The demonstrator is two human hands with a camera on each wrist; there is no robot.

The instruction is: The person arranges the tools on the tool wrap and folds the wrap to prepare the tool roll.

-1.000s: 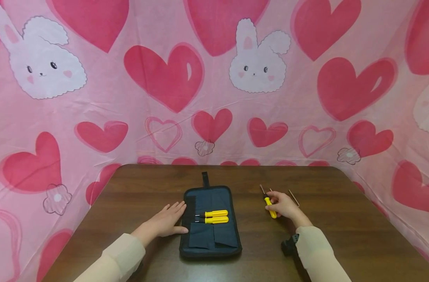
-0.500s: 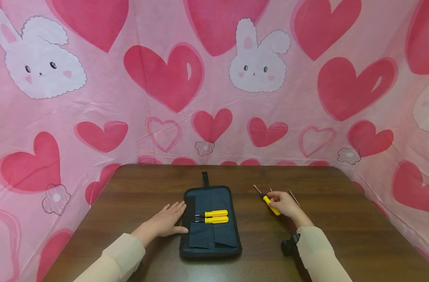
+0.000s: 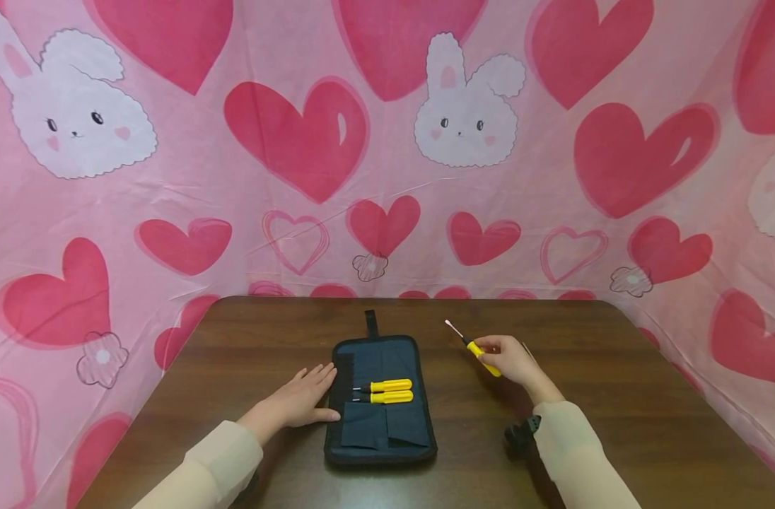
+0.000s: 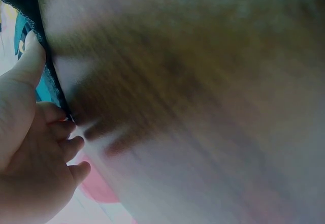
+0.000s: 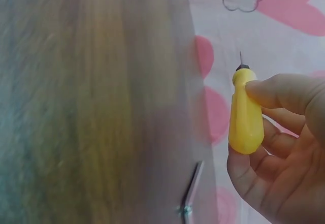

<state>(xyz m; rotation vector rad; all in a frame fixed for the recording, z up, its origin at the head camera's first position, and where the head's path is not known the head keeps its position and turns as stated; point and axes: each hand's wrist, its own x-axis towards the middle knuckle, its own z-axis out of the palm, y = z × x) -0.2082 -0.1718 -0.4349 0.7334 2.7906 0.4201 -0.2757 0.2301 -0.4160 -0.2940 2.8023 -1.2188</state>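
My right hand (image 3: 508, 359) pinches a yellow-handled screwdriver (image 3: 483, 358) between thumb and fingers, its metal shaft angled up and to the left. In the right wrist view the thumb presses on the yellow handle (image 5: 246, 115) near its black collar. A dark blue tool pouch (image 3: 371, 364) lies unfolded in the middle of the table, with two yellow-handled screwdrivers (image 3: 390, 386) side by side in it. Along the pouch's left edge rests my left hand (image 3: 301, 399), fingers extended. The left wrist view shows its thumb and fingertips at the dark edge (image 4: 51, 74) of the pouch.
Behind my right hand lies a thin metal rod (image 3: 527, 349), mostly hidden; a metal piece (image 5: 193, 191) also shows in the right wrist view. A black strap (image 3: 371, 324) sticks out from the pouch's far side. A pink heart-patterned cloth (image 3: 387, 155) hangs behind the brown table (image 3: 266, 332).
My right hand has moved slightly away from me and left. The screwdriver in it has turned, so its tip points further left and sits higher. The left hand and pouch stay put.
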